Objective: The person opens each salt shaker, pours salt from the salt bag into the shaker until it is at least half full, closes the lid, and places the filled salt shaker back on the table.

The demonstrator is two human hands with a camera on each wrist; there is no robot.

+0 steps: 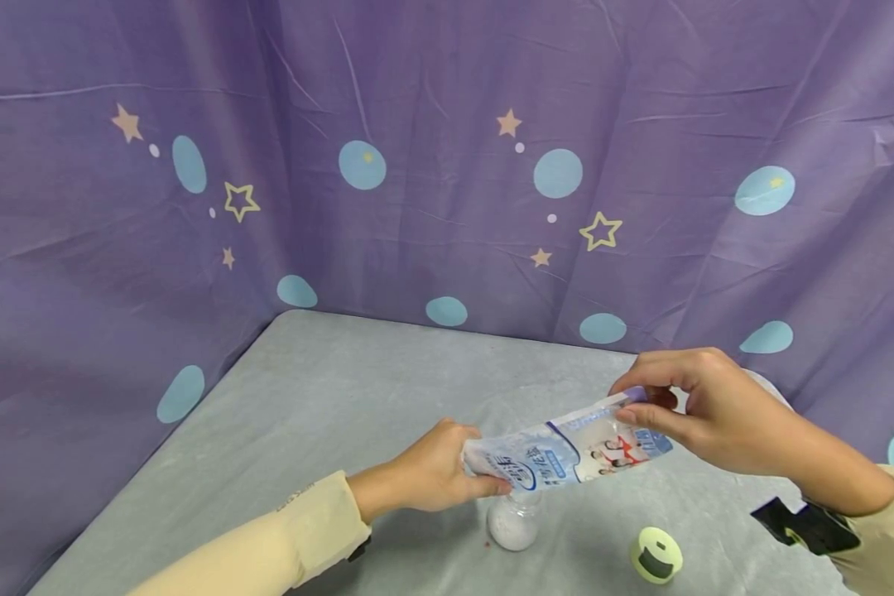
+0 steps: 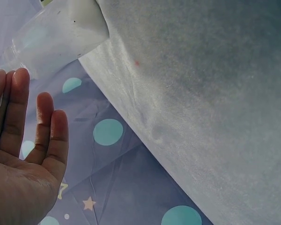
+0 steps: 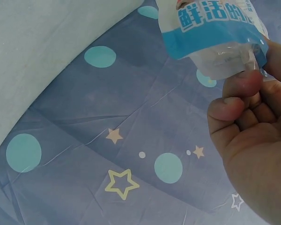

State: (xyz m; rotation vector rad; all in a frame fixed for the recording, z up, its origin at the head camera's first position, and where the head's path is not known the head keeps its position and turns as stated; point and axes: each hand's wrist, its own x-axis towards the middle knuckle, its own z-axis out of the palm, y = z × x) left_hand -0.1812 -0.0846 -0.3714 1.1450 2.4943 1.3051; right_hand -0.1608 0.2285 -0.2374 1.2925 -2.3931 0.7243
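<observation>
A printed blue-and-white plastic pouch (image 1: 566, 451) is stretched slantwise between both hands, its right end higher. My left hand (image 1: 435, 468) pinches the lower left end between thumb and fingers; its other fingers extend in the left wrist view. With thumb and fingertips my right hand (image 1: 704, 406) pinches the raised corner. Right below the pouch's left end stands a clear bottle (image 1: 514, 528) with white, grainy contents, its mouth hidden behind the pouch. The bottle (image 2: 56, 37) also shows in the left wrist view.
A light green round cap (image 1: 656, 555) with a dark opening lies right of the bottle. A grey cloth (image 1: 358, 372) covers the table, bearing a tiny red speck near the bottle. Purple curtains (image 1: 447, 240) with stars and dots hang behind and at the left.
</observation>
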